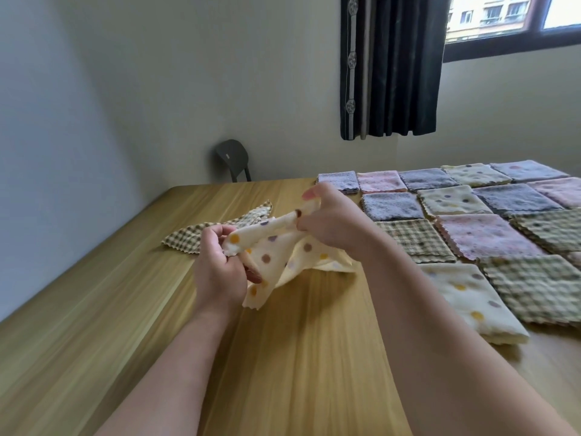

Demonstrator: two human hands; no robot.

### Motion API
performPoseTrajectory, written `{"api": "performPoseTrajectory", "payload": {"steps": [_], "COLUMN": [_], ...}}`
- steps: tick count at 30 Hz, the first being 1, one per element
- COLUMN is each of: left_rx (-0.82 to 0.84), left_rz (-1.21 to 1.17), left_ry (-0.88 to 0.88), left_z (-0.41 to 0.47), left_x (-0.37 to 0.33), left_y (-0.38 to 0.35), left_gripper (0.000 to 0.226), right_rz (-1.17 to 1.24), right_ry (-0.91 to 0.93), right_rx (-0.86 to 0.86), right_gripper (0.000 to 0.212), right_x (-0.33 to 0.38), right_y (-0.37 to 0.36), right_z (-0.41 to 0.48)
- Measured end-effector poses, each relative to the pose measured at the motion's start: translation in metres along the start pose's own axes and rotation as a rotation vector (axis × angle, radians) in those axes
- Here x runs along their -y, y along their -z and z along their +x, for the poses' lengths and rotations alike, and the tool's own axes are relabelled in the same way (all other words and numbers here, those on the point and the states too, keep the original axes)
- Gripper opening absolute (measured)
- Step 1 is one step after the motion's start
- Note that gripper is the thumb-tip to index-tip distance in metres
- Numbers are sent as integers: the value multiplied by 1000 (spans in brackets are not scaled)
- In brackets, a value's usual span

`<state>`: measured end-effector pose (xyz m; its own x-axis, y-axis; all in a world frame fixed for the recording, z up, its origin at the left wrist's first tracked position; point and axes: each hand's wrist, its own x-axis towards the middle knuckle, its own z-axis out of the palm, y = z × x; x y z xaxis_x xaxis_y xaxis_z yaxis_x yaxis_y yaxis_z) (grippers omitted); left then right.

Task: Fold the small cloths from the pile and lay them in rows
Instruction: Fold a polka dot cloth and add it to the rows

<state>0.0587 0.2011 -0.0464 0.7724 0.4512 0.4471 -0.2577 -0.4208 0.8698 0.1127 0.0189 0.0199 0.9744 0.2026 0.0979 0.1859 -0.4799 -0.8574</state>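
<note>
Left grip (217,266), right grip (334,222) on cloth (278,250)

I am working in what is looking like a plain room in a flat. A wood-grain table (94,294) is standing between bare pale walls (188,73), and a dark chair (232,158) is by the far wall. A dark curtain (393,67) is hanging beside a window (559,36) facing an apartment block (490,11). Folded household cloths (484,234) are lying on the table.

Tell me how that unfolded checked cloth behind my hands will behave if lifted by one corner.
Probably floppy: the checked cloth lies rumpled, and the dotted cloth sags between the left hand and right hand. Likely light, since it looks thin.
</note>
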Motion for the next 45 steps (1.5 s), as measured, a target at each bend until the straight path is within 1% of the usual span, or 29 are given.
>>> {"api": "performPoseTrajectory", "payload": {"steps": [2,5,7,9,11,12,13,15,16,17,19,20,21,23,24,25,26,27,28,29,30,33,34,35,36,39,41,42,45], "left_rx": [-7,-29,-14,47,114,150,202,333,366,398,491,544,567,556,532,514,462,392,326,297,289,234,206,188,175,135,105,90,69], "left_rz": [-25,-23,-79,-212,-371,-447,-514,-661,-711,-739,-764,-784,-754,-674,-606,-512,-379,-192,-22,116,188,212,211,198,170,126,51,-7,-160], "left_ry": [16,43,86,164,283,346,403,584,662,695,759,814,854,845,842,833,785,699,586,501,457,394,378,376,379,399,429,448,506], "left_z": [0,6,8,8,11,13,14,13,14,15,22,25,25,22,19,13,10,10,10,13,14,15,15,16,16,17,18,18,18], "left_x": [-1,3,4,2,1,1,-1,-9,-9,-9,-1,1,2,-1,-3,-8,-6,0,6,13,15,19,19,21,24,22,20,19,15], "left_y": [0,2,3,4,7,9,11,18,24,28,39,42,42,35,30,24,20,16,16,16,16,19,20,20,20,19,19,19,18], "left_gripper": [28,28,27,30,32,31,31,41,44,44,31,28,31,25,36,43,41,35,28,23,19,5,2,6,8,6,8,10,15], "right_rz": [-23,-24,-20,-50,-58,-32,11,154,255,363,507,518,500,367,225,25,-196,-404,-557,-638,-674,-690,-677,-670,-676,-639,-650,-647,-661], "right_ry": [4,20,10,-10,-52,-81,-104,-134,-156,-184,-225,-241,-255,-273,-264,-242,-221,-203,-195,-205,-218,-228,-233,-238,-242,-230,-216,-215,-199], "right_rx": [44,62,59,71,120,151,187,251,267,280,340,368,390,366,326,299,291,292,295,298,300,282,257,236,230,148,120,106,18], "right_gripper": [42,22,15,20,35,39,39,27,21,19,20,21,21,18,19,22,27,32,36,39,42,48,48,46,40,4,17,19,12], "right_x": [0,0,-1,0,1,1,2,3,3,6,10,11,11,7,4,1,-1,-2,-4,-8,-12,-23,-24,-26,-25,-27,-29,-31,-35], "right_y": [6,14,16,18,19,19,20,25,28,31,38,41,41,38,35,32,29,26,23,21,20,18,19,18,18,20,21,22,23], "right_z": [0,-1,-3,-5,-9,-10,-12,-14,-13,-14,-16,-17,-17,-14,-12,-9,-7,-6,-5,-3,-1,5,6,9,11,15,17,19,22]}}
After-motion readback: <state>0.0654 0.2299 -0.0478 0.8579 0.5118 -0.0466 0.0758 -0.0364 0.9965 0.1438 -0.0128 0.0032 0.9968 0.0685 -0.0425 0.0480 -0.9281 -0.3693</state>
